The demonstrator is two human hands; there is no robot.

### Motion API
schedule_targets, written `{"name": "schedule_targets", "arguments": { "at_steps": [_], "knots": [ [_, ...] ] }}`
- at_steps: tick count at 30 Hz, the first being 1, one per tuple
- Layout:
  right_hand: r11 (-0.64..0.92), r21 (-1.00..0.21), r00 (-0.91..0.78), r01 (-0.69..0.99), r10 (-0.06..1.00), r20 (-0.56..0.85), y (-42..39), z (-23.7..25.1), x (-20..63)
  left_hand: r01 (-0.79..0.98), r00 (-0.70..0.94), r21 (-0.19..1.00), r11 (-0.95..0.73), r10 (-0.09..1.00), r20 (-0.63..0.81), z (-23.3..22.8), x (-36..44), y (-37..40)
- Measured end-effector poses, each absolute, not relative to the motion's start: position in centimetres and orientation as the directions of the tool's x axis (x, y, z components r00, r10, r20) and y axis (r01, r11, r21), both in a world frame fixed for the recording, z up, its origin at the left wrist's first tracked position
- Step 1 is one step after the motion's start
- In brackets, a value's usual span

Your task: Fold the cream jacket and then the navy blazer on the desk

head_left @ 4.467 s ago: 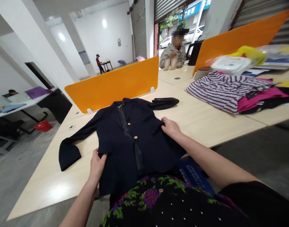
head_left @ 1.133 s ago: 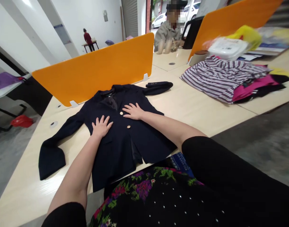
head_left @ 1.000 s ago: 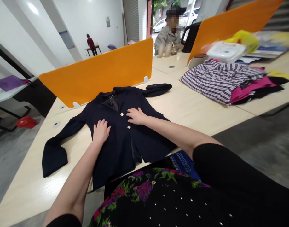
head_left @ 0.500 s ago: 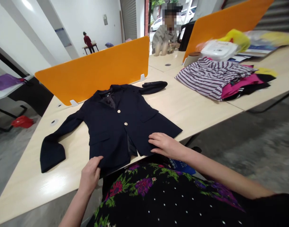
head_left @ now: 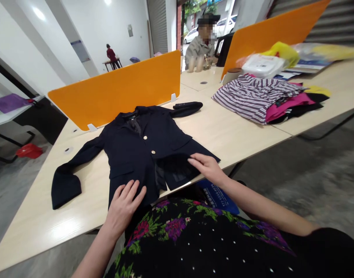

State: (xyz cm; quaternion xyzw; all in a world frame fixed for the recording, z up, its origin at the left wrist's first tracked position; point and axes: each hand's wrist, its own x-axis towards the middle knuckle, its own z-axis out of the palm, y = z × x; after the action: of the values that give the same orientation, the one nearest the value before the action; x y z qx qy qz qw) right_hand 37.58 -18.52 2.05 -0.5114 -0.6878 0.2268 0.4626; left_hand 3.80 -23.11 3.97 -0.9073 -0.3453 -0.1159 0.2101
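Our navy blazer point(head_left: 127, 146) lies spread and buttoned on the pale table point(head_left: 237, 143), one front hem still unflattened: our right hand point(head_left: 207, 168) pinches it up, our left hand point(head_left: 124, 206) rests opposite, fingers apart.

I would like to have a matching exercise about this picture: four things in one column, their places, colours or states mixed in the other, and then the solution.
1. blazer
2. front buttons
3. striped garment
4. white plastic box

A. on top of the clothes pile
B. beside a yellow plastic bag
C. spread on the table, front up
D. gold-coloured

Pairs: 1-C, 2-D, 3-A, 4-B
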Motion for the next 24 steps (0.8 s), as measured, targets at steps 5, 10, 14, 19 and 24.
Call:
{"name": "schedule_targets", "arguments": {
  "at_steps": [5, 10, 14, 19, 24],
  "knots": [
    [0.441, -0.757, -0.010, 0.482, 0.867, 0.498, -18.8, 2.1, 36.4, 0.873, 0.343, 0.212, -0.439, 0.862, 0.372, 3.5, 4.7, -22.1],
    [0.670, -0.392, -0.535, 0.630, 0.741, 0.406, -19.6, 0.8, 35.4, 0.912, 0.242, 0.240, -0.333, 0.909, 0.340, 2.9, 6.4, -22.4],
    [0.659, -0.383, -0.534, 0.648, 0.751, 0.390, -19.1, 0.4, 35.6, 0.849, 0.463, 0.027, -0.528, 0.768, 0.442, 2.8, 7.4, -22.9],
    [0.514, -0.605, -0.302, 0.608, 0.855, 0.422, -18.1, 0.5, 35.7, 0.655, 0.741, -0.239, -0.717, 0.548, 0.387, 4.1, 9.0, -22.6],
    [0.415, -0.735, -0.191, 0.537, 0.908, 0.373, -17.7, 0.5, 35.8, 0.596, 0.802, -0.236, -0.767, 0.557, 0.215, 4.6, 11.3, -22.1]
  ]
}}
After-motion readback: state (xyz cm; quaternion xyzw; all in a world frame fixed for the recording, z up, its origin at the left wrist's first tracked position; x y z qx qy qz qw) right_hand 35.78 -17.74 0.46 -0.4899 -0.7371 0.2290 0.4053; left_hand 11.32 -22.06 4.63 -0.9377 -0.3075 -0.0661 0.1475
